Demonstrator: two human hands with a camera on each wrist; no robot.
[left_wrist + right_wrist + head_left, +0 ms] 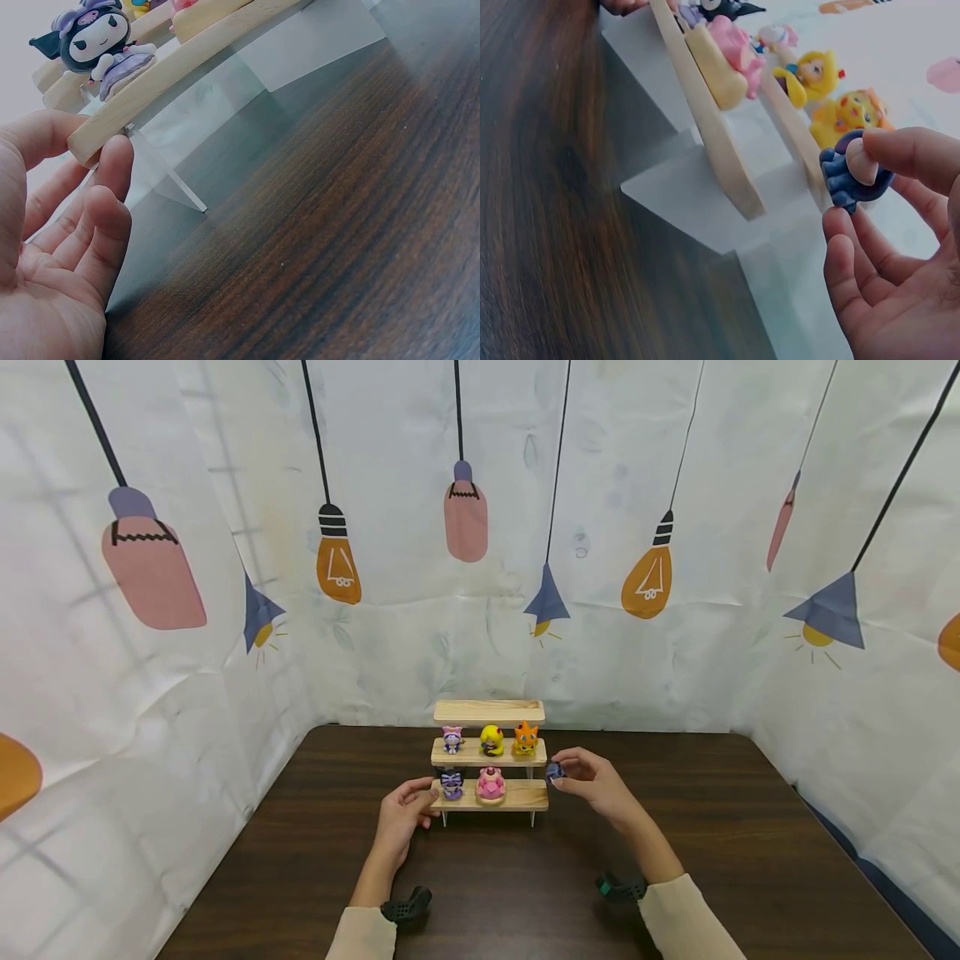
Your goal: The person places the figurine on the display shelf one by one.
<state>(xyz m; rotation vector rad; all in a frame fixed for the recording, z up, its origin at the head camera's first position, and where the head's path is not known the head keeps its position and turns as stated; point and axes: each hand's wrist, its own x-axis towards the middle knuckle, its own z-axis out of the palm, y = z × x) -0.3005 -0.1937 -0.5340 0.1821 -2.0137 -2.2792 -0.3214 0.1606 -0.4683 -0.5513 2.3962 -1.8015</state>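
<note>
A three-tier display stand (525,795) with wooden boards and clear supports stands on the table. My left hand (397,818) grips the left end of its lowest board, fingertips beneath the wood in the left wrist view. Just off the right end, my right hand (597,783) pinches a small dark blue figurine (842,178) between thumb and fingers; its front is partly hidden by the thumb. On the lowest board sit a black-and-purple figurine (94,37) at the left and a pink figurine (491,786) in the middle.
The middle board bears a pink-and-white figurine (452,740), a yellow-haired figurine (492,741) and an orange-and-yellow figurine (526,740). Above them is the bare top board (489,711). Behind the dark wooden table (495,893) hangs a lamp-patterned white curtain (450,635).
</note>
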